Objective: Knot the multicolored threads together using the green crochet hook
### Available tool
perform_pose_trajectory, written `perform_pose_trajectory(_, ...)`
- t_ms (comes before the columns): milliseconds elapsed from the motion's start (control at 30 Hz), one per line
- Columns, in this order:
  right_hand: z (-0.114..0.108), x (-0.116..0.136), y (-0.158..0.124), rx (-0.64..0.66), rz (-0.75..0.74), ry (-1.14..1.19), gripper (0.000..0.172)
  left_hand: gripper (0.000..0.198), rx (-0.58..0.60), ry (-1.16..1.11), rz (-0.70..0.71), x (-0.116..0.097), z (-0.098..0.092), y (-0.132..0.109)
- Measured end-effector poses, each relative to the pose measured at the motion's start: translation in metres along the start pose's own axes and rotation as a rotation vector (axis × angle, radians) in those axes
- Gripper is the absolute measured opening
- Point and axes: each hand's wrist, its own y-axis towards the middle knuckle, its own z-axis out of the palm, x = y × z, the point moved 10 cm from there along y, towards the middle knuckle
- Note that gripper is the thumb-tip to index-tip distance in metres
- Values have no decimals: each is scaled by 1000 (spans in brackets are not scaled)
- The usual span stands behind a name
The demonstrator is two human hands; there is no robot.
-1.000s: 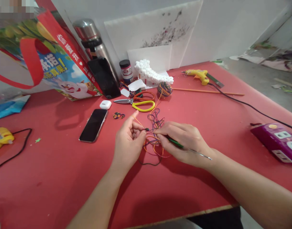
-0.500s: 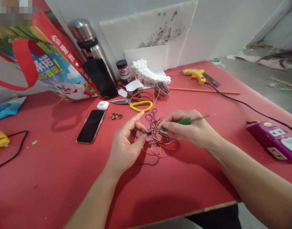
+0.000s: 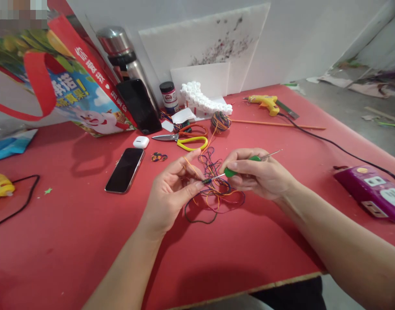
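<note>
My left hand (image 3: 171, 193) pinches a small knot of multicoloured thread (image 3: 213, 193) between thumb and forefinger. Loose loops of that thread lie on the red table (image 3: 87, 241) below both hands. My right hand (image 3: 258, 174) is closed round a green-handled crochet hook (image 3: 231, 172). The hook's metal tip points left and touches the pinched thread at my left fingertips. A strand runs up from the loops to a ball of thread (image 3: 220, 121) farther back.
Yellow-handled scissors (image 3: 184, 140), a phone (image 3: 125, 169), an earbud case (image 3: 141, 141) and a printed bag (image 3: 55, 82) lie to the left and behind. A glue gun (image 3: 265, 102) with its cord, a thin stick (image 3: 278, 125) and a purple power strip (image 3: 371, 191) are on the right.
My right hand has turned the hook round: its metal shaft pointed away to the right, and now a metal tip reaches left into the thread at my left fingers.
</note>
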Motion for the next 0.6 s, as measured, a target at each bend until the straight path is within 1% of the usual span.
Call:
perform_pose_trajectory(200, 3, -2, -2, 10, -4, -21, 21, 48, -26, -20, 7, 1, -2, 0)
perform_pose_trajectory(300, 5, 1, -3, 4, -30, -28, 22, 46, -44, -31, -1, 0, -2, -1)
perform_pose_trajectory(433, 4, 7, -5, -52, -84, -64, 22, 47, -71, -32, 10, -2, -3, -3)
perform_pose_trajectory(600, 0, 13, -7, -120, -104, -180, 19, 50, -86, 62, 35, -1, -5, -4)
